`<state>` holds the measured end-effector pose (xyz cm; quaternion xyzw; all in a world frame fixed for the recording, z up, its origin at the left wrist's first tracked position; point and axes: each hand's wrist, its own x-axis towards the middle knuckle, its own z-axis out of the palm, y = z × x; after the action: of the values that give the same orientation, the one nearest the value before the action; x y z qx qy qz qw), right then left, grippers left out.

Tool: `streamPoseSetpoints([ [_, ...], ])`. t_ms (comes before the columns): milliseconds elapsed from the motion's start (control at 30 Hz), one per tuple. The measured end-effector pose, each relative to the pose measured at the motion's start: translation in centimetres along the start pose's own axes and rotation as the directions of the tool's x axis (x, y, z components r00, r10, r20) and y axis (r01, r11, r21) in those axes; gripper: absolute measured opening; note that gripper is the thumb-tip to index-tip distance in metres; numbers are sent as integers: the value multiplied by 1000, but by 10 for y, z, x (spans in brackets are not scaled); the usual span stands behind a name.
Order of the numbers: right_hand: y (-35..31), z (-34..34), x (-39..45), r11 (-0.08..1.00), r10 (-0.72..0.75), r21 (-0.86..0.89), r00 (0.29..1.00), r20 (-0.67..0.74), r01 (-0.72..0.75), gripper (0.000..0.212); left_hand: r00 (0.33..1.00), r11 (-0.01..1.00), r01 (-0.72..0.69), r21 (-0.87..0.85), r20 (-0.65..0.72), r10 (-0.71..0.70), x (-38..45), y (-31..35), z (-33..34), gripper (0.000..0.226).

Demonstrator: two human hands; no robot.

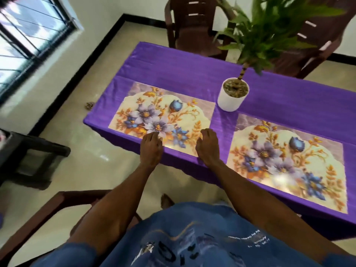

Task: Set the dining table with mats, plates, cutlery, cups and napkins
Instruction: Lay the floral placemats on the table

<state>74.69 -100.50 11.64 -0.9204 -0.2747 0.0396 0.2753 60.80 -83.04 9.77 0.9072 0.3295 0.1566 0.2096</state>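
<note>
Far left: a window [28, 41] over pale floor, and a dark stand [28, 157] low beside the counter [173, 64] with its purple cloth. On the left part of the counter, a floral left mat [161, 120] lying flat, long side roughly along the near edge. Left hand [151, 149] palm down at that mat's near edge, fingers [152, 136] flat and together on the flower print, nothing held in its grip. Right hand [208, 148] just beside, palm down at the mat's near right corner, fingers [209, 132] touching the mat edge and the cloth next to it, grip likewise empty and spread flat rather than closed. Step in hand, by the look of it: pressing and squaring the left mat into place. Between the two mats, slightly farther back, a white plant pot [232, 97] with a leafy plant [269, 29], just clear of the left mat's far right corner. To the right, a matching right mat [287, 160] already flat along the same edge, well apart from both hands. Brown chairs [192, 26] beyond the far side. No plates, cutlery, cups or napkins visible anywhere, so only the mat stage appears under way. Next move likely calls for lifting both hands off without dragging the mat askew, then fetching plates from somewhere out of view and centring one on each mat; care needed near the pot, which stands close to the mat corners.
</note>
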Motion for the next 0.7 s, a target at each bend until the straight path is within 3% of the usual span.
streamPoseSetpoints([
  [200, -32, 33, 29, 998, -5, -65, 992, 126, 13, 27, 992, 993, 117, -9, 40, -116, 37, -43, -24, 33],
  [367, -66, 40, 69, 997, 4, -79, 973, 233, 14, 45, 982, 984, 177, 11, 64, -177, 72, -51, -38, 34],
  [533, -100, 56, 109, 998, -10, -53, 930, 369, 32, 51, 966, 973, 231, 17, 116, -231, 111, -61, -52, 41],
  [700, -129, 75, 135, 974, -45, -177, 888, 457, 141, 63, 938, 948, 318, 35, 132, -319, 146, -86, -60, 43],
])
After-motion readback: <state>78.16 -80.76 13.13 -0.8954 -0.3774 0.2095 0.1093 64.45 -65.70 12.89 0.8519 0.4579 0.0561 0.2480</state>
